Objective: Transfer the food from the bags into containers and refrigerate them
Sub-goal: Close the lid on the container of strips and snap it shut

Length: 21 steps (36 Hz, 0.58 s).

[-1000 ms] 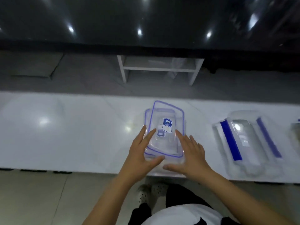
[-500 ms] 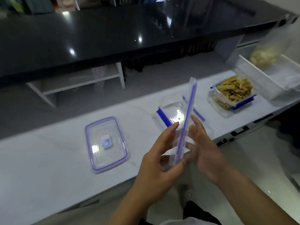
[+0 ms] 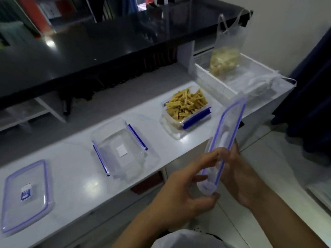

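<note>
Two hands, left [image 3: 180, 192] and right [image 3: 243, 178], now hold one lid [image 3: 224, 140] upright, lifted off the stack, heading right toward the filled container [image 3: 188, 109]; judging by that, sealing comes next.

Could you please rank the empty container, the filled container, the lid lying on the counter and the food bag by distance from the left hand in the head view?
From the left hand:
1. Empty container, up-left.
2. Filled container, straight beyond.
3. Lid lying on the counter, far left.
4. Food bag, far back right.
</note>
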Available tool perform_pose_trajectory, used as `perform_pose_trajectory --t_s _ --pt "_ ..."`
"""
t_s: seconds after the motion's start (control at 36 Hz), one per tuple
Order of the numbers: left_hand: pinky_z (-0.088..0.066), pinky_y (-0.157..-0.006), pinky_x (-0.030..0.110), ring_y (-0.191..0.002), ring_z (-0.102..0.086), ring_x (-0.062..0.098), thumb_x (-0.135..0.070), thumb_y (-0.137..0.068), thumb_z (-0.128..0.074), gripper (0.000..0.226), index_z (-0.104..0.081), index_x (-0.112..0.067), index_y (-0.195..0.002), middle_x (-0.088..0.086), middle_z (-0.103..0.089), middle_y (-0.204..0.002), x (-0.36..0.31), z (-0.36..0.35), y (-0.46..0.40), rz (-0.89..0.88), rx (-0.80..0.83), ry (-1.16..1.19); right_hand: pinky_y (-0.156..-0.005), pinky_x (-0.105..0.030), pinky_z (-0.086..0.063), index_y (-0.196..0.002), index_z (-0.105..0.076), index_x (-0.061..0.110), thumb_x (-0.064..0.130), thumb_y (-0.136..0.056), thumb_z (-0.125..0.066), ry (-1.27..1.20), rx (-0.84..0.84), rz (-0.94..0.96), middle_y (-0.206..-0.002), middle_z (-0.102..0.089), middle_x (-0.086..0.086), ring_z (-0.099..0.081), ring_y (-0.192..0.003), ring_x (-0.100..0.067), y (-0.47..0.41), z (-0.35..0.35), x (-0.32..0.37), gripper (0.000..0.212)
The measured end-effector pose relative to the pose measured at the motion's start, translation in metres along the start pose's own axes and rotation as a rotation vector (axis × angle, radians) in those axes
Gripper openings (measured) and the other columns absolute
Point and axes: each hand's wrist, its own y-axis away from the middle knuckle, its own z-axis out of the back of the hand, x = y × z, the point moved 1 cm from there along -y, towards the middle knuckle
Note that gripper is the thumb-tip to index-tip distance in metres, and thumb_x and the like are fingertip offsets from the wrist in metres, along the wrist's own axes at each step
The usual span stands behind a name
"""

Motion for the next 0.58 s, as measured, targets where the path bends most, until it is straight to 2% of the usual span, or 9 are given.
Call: perform_pose_trajectory --t_s 0.08,0.14,0.22,0.28,0.33,0.42,0.44,0.5,0.58 --pt "-0.048 -0.108 0.041 -0.143 -0.043 0.015 -0.017 -0.089 -0.076 0.077 -0.038 -0.042 -0.151 -0.015 -0.044 -0.154 0.003 -0.012 -0.018 0.006 0.064 0.08 -0.078 -0.034 -0.059 -0.146 -0.036 0.05 0.056 -0.058 -0.091 0.014 0.015 0.003 -0.131 -0.064 0.0 -0.066 -0.114 -0.021 -0.007 0.028 0.006 0.104" --pt "-0.049 -0.108 0.037 -0.142 -0.044 0.014 -0.028 -0.09 -0.076 0.071 -0.04 -0.042 -0.149 -0.014 -0.045 -0.154 0.01 -0.01 -0.032 0.06 0.023 0.161 -0.079 -0.032 -0.059 -0.143 -0.037 0.056 0.056 -0.054 -0.093 0.045 0.014 -0.004 -0.136 -0.061 0.005 -0.064 -0.119 -0.018 -0.014 0.044 0.009 0.105" --pt "-0.052 -0.1 0.023 -0.132 -0.051 0.001 -0.036 -0.09 -0.073 0.053 -0.05 -0.052 -0.136 -0.023 -0.052 -0.145 0.033 0.007 -0.059 0.187 -0.316 0.148 -0.08 -0.03 -0.057 -0.139 -0.031 0.067 0.061 -0.047 -0.092 0.185 -0.01 0.026 -0.137 -0.055 0.025 -0.059 -0.121 -0.003 -0.023 0.067 0.015 0.11" --pt "-0.053 -0.092 0.024 -0.129 -0.053 0.005 -0.028 -0.093 -0.071 0.049 -0.051 -0.054 -0.13 -0.019 -0.051 -0.146 0.056 0.023 -0.078 0.352 -0.527 0.098 -0.078 -0.023 -0.056 -0.139 -0.026 0.07 0.06 -0.046 -0.091 0.286 -0.036 0.064 -0.135 -0.05 0.035 -0.055 -0.12 0.007 -0.026 0.078 0.021 0.114" --pt "-0.048 -0.088 0.029 -0.124 -0.053 0.011 -0.023 -0.092 -0.072 0.057 -0.046 -0.048 -0.136 -0.011 -0.045 -0.152 0.078 0.038 -0.097 0.506 -0.617 0.116 -0.07 -0.013 -0.055 -0.14 -0.024 0.07 0.052 -0.049 -0.091 0.361 -0.048 0.098 -0.132 -0.049 0.04 -0.055 -0.115 0.013 -0.03 0.088 0.029 0.114" --pt "-0.05 -0.082 0.029 -0.104 -0.058 0.006 -0.017 -0.091 -0.074 0.072 -0.036 -0.036 -0.149 -0.001 -0.04 -0.155 0.104 0.054 -0.128 0.602 -0.69 0.213 -0.069 -0.004 -0.049 -0.141 -0.024 0.068 0.045 -0.05 -0.09 0.462 -0.056 0.121 -0.126 -0.049 0.044 -0.053 -0.114 0.016 -0.038 0.099 0.043 0.116" --pt "-0.053 -0.085 0.033 -0.109 -0.059 0.011 -0.016 -0.09 -0.075 0.076 -0.033 -0.034 -0.151 0.001 -0.037 -0.157 0.111 0.057 -0.139 0.625 -0.715 0.237 -0.07 -0.003 -0.049 -0.142 -0.023 0.067 0.044 -0.05 -0.089 0.505 -0.058 0.127 -0.128 -0.047 0.046 -0.052 -0.116 0.016 -0.042 0.102 0.048 0.116" --pt "-0.052 -0.099 0.047 -0.128 -0.052 0.028 -0.014 -0.09 -0.074 0.082 -0.028 -0.032 -0.155 0.004 -0.033 -0.159 0.122 0.064 -0.159 0.685 -0.757 0.272 -0.08 -0.016 -0.053 -0.143 -0.018 0.068 0.049 -0.045 -0.089 0.602 -0.089 0.106 -0.142 -0.037 0.041 -0.046 -0.127 0.01 -0.052 0.107 0.059 0.122" --pt "-0.053 -0.101 0.051 -0.128 -0.052 0.03 -0.008 -0.093 -0.069 0.077 -0.029 -0.032 -0.154 0.005 -0.038 -0.156 0.132 0.069 -0.182 0.717 -0.813 0.308 -0.109 -0.047 -0.038 -0.141 -0.012 0.072 0.061 -0.039 -0.089 0.754 -0.15 0.049 -0.156 -0.019 0.028 -0.029 -0.144 -0.009 -0.07 0.112 0.076 0.128"
